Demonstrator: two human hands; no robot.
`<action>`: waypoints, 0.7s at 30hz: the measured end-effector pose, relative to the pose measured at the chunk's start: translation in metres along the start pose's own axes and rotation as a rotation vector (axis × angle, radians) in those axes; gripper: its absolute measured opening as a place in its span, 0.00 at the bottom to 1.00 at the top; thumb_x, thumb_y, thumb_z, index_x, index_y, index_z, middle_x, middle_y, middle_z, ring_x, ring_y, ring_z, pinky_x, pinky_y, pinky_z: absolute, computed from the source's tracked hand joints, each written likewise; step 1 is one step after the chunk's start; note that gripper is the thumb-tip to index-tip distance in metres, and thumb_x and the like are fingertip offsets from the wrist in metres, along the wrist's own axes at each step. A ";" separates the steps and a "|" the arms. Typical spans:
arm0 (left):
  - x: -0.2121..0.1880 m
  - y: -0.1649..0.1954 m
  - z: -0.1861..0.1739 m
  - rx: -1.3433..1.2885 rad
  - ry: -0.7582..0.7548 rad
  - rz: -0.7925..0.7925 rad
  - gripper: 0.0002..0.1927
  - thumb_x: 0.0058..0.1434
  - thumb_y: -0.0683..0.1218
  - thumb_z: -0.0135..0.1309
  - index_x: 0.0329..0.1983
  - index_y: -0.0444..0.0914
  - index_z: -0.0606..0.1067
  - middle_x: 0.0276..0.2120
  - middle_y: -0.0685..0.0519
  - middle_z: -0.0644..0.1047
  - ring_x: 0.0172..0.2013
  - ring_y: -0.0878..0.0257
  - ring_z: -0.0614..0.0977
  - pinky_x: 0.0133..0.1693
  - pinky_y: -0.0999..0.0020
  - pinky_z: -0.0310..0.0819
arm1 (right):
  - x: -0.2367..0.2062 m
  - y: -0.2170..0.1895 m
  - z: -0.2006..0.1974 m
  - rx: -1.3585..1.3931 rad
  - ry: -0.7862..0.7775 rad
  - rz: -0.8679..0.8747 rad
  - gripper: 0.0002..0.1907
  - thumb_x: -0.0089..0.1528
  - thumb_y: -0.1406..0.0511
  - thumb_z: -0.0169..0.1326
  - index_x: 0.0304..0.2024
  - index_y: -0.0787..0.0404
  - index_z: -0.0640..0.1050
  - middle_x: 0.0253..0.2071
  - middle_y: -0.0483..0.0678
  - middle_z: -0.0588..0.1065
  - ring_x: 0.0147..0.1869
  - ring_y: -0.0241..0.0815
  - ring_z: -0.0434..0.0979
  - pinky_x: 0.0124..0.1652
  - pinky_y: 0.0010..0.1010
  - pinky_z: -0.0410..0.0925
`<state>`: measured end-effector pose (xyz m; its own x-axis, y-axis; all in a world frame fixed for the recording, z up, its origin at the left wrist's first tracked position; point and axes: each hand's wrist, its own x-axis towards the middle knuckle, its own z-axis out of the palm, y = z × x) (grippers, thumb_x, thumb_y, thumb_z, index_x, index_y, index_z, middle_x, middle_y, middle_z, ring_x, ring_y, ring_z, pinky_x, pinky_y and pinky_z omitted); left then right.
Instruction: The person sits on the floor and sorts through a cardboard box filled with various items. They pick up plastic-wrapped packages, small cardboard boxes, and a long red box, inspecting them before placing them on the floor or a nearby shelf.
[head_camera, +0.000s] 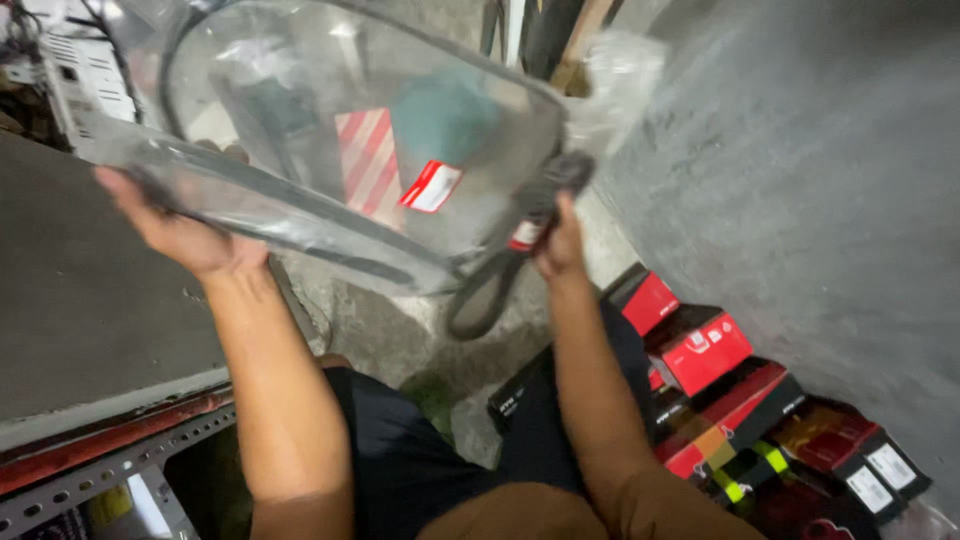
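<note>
Head view looks down on both arms raised, holding up a clear plastic bag (330, 130) with a black rubber belt (480, 290) inside it. Left hand (175, 225) is palm-up under the bag's lower left edge, fingers curled round the plastic and the belt within. Right hand (560, 235) pinches the bag's right corner, closed on the plastic where the belt bunches; a loop of belt hangs below it. A red and white label (432, 186) sits on the bag between the hands. As far as this shows, the bag is lifted clear and looks sealed, the belt not taken out. Both forearms reach forward and up from the lap. Below the right arm lie red and black boxes (700, 345) on the concrete floor (800, 180). A grey shelf (90, 310) runs beside the left arm.
</note>
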<state>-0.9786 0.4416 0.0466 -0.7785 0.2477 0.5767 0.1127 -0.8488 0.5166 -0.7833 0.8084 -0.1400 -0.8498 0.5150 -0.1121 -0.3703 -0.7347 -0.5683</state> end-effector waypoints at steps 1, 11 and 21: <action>0.000 0.001 0.002 -0.038 -0.097 -0.024 0.27 0.82 0.61 0.47 0.68 0.34 0.69 0.50 0.49 0.77 0.48 0.59 0.79 0.51 0.64 0.74 | 0.003 -0.015 -0.004 -0.046 0.000 -0.063 0.22 0.72 0.53 0.46 0.57 0.63 0.74 0.53 0.52 0.78 0.56 0.48 0.78 0.57 0.43 0.71; 0.008 -0.016 0.028 0.566 0.187 -0.085 0.29 0.74 0.58 0.57 0.67 0.35 0.67 0.62 0.45 0.73 0.62 0.51 0.77 0.65 0.49 0.72 | 0.001 -0.159 0.024 -0.488 0.028 -0.426 0.20 0.72 0.55 0.47 0.59 0.62 0.71 0.50 0.51 0.78 0.51 0.45 0.80 0.51 0.39 0.75; 0.010 -0.004 0.023 0.109 0.260 -0.321 0.30 0.72 0.64 0.51 0.54 0.31 0.75 0.43 0.43 0.81 0.46 0.49 0.86 0.46 0.47 0.86 | -0.003 -0.168 0.076 -0.555 -0.086 -0.401 0.23 0.75 0.60 0.52 0.69 0.63 0.67 0.57 0.46 0.75 0.60 0.39 0.77 0.61 0.33 0.71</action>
<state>-0.9726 0.4577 0.0648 -0.9131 0.3528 0.2043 -0.1064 -0.6899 0.7160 -0.7465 0.8969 0.0180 -0.7220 0.6466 0.2461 -0.4352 -0.1480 -0.8881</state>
